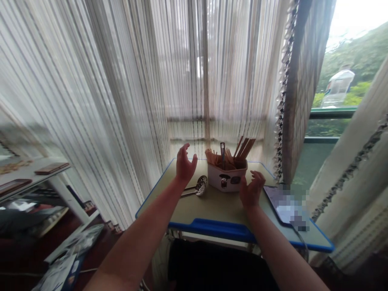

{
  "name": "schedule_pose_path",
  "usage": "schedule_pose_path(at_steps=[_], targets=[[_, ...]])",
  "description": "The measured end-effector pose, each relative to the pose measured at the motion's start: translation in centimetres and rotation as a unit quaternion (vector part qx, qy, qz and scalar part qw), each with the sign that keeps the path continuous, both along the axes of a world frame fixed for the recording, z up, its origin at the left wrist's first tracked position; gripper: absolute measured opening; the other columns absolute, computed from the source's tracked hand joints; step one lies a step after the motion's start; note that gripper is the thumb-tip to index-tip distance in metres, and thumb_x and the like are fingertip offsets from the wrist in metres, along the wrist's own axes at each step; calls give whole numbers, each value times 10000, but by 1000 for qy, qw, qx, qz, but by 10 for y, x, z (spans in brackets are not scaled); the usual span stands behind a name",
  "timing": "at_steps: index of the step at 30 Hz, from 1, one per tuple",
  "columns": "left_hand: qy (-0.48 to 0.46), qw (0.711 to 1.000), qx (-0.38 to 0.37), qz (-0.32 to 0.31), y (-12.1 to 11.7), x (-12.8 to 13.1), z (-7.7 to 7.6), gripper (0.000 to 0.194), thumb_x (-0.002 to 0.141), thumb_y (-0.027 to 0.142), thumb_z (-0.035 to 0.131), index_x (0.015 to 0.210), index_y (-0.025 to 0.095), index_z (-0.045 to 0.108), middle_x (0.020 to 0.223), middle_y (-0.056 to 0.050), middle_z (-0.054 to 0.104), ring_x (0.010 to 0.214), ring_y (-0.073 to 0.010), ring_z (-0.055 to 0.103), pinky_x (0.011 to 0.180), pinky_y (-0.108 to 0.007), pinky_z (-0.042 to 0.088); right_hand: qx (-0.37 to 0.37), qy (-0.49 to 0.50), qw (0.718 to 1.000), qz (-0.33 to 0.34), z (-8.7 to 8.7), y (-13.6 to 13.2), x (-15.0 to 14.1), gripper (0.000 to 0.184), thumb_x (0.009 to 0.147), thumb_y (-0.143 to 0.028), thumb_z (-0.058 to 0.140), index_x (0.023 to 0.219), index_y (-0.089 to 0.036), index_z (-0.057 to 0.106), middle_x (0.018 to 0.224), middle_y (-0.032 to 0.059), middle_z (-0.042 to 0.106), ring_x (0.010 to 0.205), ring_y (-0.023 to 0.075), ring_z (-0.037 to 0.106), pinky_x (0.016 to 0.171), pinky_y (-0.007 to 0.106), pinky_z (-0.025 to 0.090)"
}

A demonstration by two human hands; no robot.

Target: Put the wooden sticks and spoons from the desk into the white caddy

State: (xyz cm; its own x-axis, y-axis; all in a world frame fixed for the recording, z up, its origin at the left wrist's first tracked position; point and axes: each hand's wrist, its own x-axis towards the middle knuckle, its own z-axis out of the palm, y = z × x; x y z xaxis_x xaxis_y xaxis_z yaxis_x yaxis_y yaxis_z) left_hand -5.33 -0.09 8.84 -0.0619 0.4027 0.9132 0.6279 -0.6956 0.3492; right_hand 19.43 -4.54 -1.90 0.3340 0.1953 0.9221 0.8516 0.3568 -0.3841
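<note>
On the small desk (194,208) stands a white utensil holder (216,178) with dark pictures on its front. Several wooden chopsticks (247,148) and other wooden sticks stick up from it, along with a dark upright handle (222,151). Left of the holder lies a metal slotted ladle (201,186), its handle partly behind my left forearm. My left hand (185,163) is raised above the ladle, fingers apart and holding nothing. My right hand (253,190) hovers by the holder's right front corner, its fingers spread and curved with nothing in them.
A tablet-like device (281,206) with a cable lies at the desk's right side. Striped curtains (136,101) hang close behind. A plastic bottle (338,89) stands on the window rail at right. To the left is a white table (60,171) with flat brown items.
</note>
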Motion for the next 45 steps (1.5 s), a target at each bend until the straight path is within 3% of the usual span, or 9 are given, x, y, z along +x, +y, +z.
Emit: schedule_pose_path(at_steps=[5, 7, 10, 12, 18, 25, 31, 41, 45], targets=[[137, 971, -137, 138, -19, -52, -73, 323, 775, 267, 516, 1072, 142, 534, 1036, -111, 585, 1011, -232, 510, 910, -402, 391, 9, -182, 983, 21, -3, -15, -26, 358, 754, -263, 549, 1085, -150, 474, 1075, 130, 482, 1039, 249, 432, 881, 420, 356], [157, 953, -183, 181, -34, -64, -95, 335, 790, 319, 503, 1074, 147, 549, 1053, -112, 578, 1021, -240, 494, 907, -409, 375, -28, -292, 953, 73, -5, -19, -41, 320, 760, -254, 539, 1066, -168, 507, 1048, 104, 518, 994, 225, 459, 872, 379, 358], [192, 933, -228, 203, -54, -71, -113, 359, 789, 391, 507, 1053, 158, 578, 1064, -108, 570, 1044, -243, 465, 910, -402, 354, -107, -436, 883, 135, -6, -22, -65, 317, 784, -249, 499, 1094, -199, 543, 1058, 77, 556, 954, 207, 477, 863, 349, 349], [222, 924, -241, 199, -60, -71, -116, 391, 765, 437, 532, 1036, 162, 596, 1041, -106, 574, 1024, -244, 463, 895, -396, 358, -153, -473, 855, 148, -5, -22, -76, 365, 793, -254, 480, 1152, -217, 532, 1108, 73, 556, 970, 214, 476, 863, 357, 345], [320, 902, -249, 148, -59, -68, -120, 302, 789, 433, 502, 835, 186, 670, 935, -75, 604, 961, -233, 474, 838, -382, 384, -231, -442, 853, 153, -8, -16, -80, 460, 795, -300, 473, 1251, -246, 471, 1223, 67, 510, 1019, 237, 473, 868, 378, 360], [325, 913, -229, 94, -59, -72, -118, 186, 799, 319, 542, 855, 189, 663, 950, -50, 615, 970, -191, 484, 869, -321, 383, -286, -423, 844, 163, -11, -18, -78, 293, 817, -289, 435, 1039, -191, 599, 953, 82, 600, 868, 190, 537, 780, 298, 394], [321, 920, -211, 75, -64, -71, -115, 180, 818, 314, 531, 867, 174, 634, 895, -53, 623, 921, -174, 512, 856, -310, 396, -288, -417, 849, 148, -5, -30, -80, 281, 853, -361, 402, 949, -175, 589, 887, 84, 588, 782, 179, 553, 713, 288, 413], [347, 922, -171, 37, -71, -69, -112, 202, 835, 330, 505, 853, 175, 634, 857, -47, 634, 904, -164, 518, 837, -288, 411, -220, -340, 895, 188, -20, -17, -78, 396, 846, -240, 383, 1200, -85, 469, 1037, 157, 612, 895, 242, 598, 754, 402, 477], [355, 911, -204, 44, -73, -67, -110, 235, 826, 369, 509, 854, 178, 642, 860, -54, 640, 891, -177, 540, 827, -298, 414, -213, -346, 897, 174, -23, -13, -76, 440, 825, -188, 378, 1247, -88, 445, 1096, 139, 611, 925, 210, 610, 801, 355, 487]])
